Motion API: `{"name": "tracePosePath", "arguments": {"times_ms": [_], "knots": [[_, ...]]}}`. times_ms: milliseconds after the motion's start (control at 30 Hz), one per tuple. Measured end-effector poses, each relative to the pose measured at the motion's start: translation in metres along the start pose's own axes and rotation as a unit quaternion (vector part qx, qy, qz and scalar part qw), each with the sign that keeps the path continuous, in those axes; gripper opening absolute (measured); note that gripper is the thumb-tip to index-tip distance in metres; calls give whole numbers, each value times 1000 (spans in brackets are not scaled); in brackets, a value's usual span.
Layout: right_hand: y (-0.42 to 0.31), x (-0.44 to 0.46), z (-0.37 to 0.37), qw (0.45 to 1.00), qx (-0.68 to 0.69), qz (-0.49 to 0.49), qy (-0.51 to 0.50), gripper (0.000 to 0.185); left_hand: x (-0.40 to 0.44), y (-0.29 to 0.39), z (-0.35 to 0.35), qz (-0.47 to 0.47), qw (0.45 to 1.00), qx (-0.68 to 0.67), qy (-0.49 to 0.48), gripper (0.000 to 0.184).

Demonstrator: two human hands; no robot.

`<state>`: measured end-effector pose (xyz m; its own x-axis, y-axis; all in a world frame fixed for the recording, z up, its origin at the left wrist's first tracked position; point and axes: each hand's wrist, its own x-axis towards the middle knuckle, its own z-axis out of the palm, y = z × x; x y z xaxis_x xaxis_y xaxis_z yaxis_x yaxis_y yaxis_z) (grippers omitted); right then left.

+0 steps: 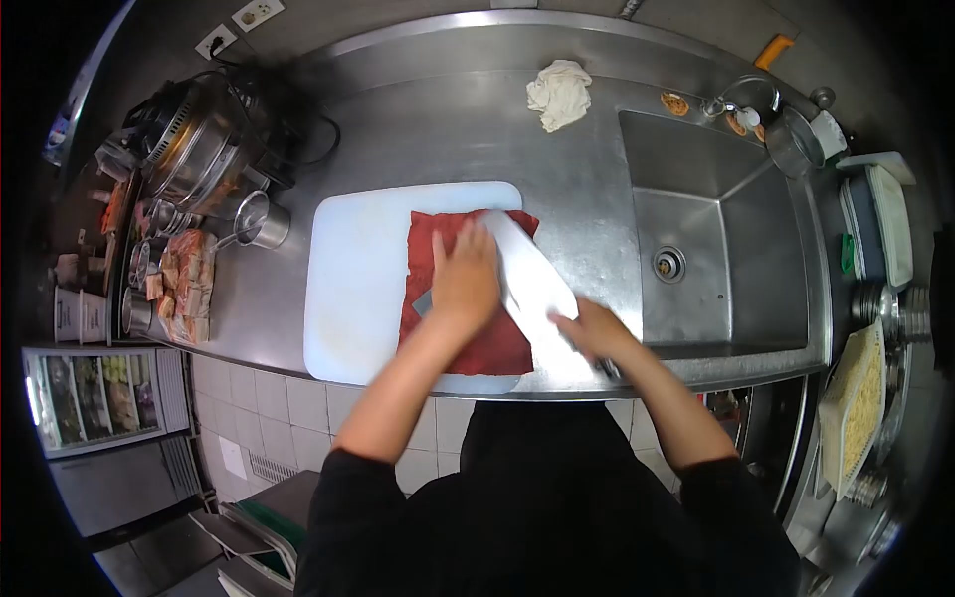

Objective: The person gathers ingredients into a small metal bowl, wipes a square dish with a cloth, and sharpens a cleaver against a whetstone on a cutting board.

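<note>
Gripping knife (pixel 534 279): right hand (pixel 593 330) | left hand (pixel 466 277): open, palm-down | on red sheet (pixel 482 348)

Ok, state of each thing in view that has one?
Left hand: spread, on the red sheet
Right hand: closed on the knife
Knife: held, motion-blurred
Red sheet: laid out on the board
Cutting board: flat on the counter
Rag: crumpled
Sink: no standing water
Plug: in its socket

Black top (pixel 547 517), loose short black sleeves (pixel 353 493), bare forearms (pixel 403 388), bare hands (pixel 466 281)
</note>
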<state>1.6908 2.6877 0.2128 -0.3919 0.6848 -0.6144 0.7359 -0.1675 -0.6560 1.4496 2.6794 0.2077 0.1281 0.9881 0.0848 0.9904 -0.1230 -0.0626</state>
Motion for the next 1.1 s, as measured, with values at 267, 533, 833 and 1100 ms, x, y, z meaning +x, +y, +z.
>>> {"name": "tracePosePath", "arguments": {"times_ms": [267, 533, 833, 1100], "knots": [[-16, 44, -23, 996, 40, -71, 43, 60, 60, -28, -3, -15, 998, -37, -42, 45], [10, -2, -23, 999, 5, -49, 7, 59, 12, 14, -4, -24, 999, -25, -25, 48], [58, -15, -5, 992, -34, -99, 74, 60, -19, 30, -2, 11, 999, -3, -48, 52], [-28, 27, -38, 994, -36, -59, 82, 70, 60, -25, -23, -44, 992, -87, -76, 46]]}}
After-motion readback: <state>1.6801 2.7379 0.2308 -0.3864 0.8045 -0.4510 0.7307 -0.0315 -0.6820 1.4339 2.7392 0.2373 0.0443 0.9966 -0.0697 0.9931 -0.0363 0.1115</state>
